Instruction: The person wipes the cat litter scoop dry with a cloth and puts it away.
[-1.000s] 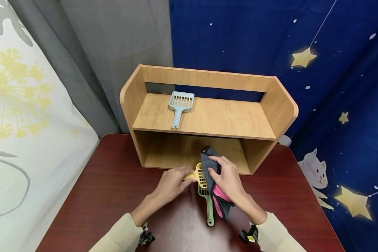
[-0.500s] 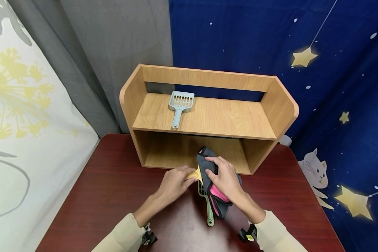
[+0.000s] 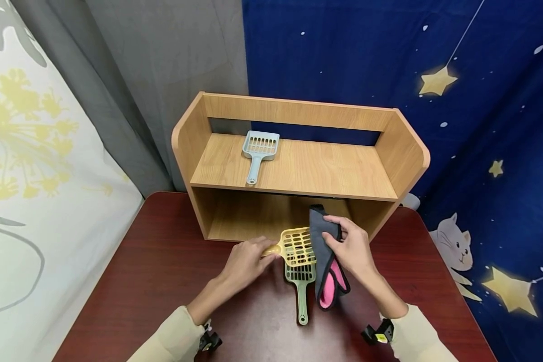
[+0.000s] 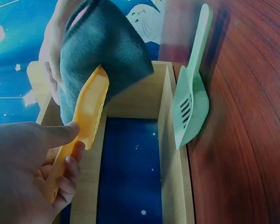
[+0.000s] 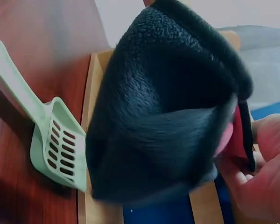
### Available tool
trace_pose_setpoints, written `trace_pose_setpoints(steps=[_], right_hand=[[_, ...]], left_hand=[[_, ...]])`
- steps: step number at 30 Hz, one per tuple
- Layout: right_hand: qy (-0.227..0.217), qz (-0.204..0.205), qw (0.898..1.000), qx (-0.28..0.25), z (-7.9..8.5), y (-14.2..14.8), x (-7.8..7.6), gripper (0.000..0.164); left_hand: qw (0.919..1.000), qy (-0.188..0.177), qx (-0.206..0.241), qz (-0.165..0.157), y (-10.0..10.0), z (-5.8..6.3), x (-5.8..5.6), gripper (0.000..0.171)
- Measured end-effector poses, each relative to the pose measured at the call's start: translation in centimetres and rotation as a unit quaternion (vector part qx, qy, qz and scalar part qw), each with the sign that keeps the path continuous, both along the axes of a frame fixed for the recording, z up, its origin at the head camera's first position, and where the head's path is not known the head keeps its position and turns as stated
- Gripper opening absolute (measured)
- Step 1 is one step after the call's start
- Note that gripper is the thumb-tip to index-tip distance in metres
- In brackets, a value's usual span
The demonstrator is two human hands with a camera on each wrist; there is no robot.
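My left hand (image 3: 248, 261) grips the handle of a yellow litter scoop (image 3: 297, 246), its slotted head pointing right. In the left wrist view the scoop (image 4: 91, 109) is seen edge-on, my thumb along its handle. My right hand (image 3: 352, 246) pinches a folded dark grey cloth (image 3: 322, 241) with black edging and a pink underside. The cloth's edge overlaps the right end of the scoop's head. Below them a green litter scoop (image 3: 301, 289) lies on the table, handle toward me. In the right wrist view the cloth (image 5: 149, 107) hides the yellow scoop.
A two-tier wooden shelf (image 3: 294, 191) stands at the back of the dark red table (image 3: 172, 281). On its upper board lies a light blue litter scoop (image 3: 259, 156). Curtains (image 3: 344, 55) hang behind, and a white patterned cloth (image 3: 50, 211) hangs at the left.
My right hand has moved the cloth right, off most of the yellow scoop's head, after covering it half a second ago. The left hand stays in nearly the same place.
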State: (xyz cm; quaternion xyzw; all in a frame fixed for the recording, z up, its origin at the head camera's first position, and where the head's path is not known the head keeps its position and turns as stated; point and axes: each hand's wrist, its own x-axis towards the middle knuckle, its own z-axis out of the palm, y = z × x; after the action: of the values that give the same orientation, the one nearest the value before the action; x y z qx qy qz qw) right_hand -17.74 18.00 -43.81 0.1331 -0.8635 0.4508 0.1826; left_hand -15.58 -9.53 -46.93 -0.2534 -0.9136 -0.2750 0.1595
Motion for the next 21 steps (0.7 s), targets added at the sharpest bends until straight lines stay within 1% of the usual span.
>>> trace_pose_setpoints(steps=[4,7,9,13,16,21], right_hand=[[-0.030,0.014,0.997,-0.076,0.3,1.3,-0.1,0.038],[-0.034,0.028,0.992,-0.117,0.4,2.2,-0.1,0.038],[-0.029,0.030,0.990,-0.132,0.4,2.6,0.0,0.038],[-0.009,0.024,0.989,-0.145,0.3,3.1,0.4,0.039],[0.021,0.026,0.988,-0.152,-0.1,3.2,0.8,0.040],[0.077,0.042,0.988,-0.128,-1.0,2.7,1.8,0.042]], left_hand=[[1.0000,-0.005,-0.002,0.001,-0.5,-0.2,-0.1,0.030],[0.9999,-0.016,0.001,0.002,-0.9,-0.3,-0.3,0.031],[0.9997,-0.022,0.006,0.003,-1.2,-0.3,-0.3,0.031],[0.9994,-0.030,0.014,0.005,-1.8,0.0,-0.6,0.029],[0.9990,-0.040,0.019,0.005,-2.2,0.2,-0.8,0.029],[0.9985,-0.047,0.027,0.000,-2.6,0.5,-1.4,0.029]])
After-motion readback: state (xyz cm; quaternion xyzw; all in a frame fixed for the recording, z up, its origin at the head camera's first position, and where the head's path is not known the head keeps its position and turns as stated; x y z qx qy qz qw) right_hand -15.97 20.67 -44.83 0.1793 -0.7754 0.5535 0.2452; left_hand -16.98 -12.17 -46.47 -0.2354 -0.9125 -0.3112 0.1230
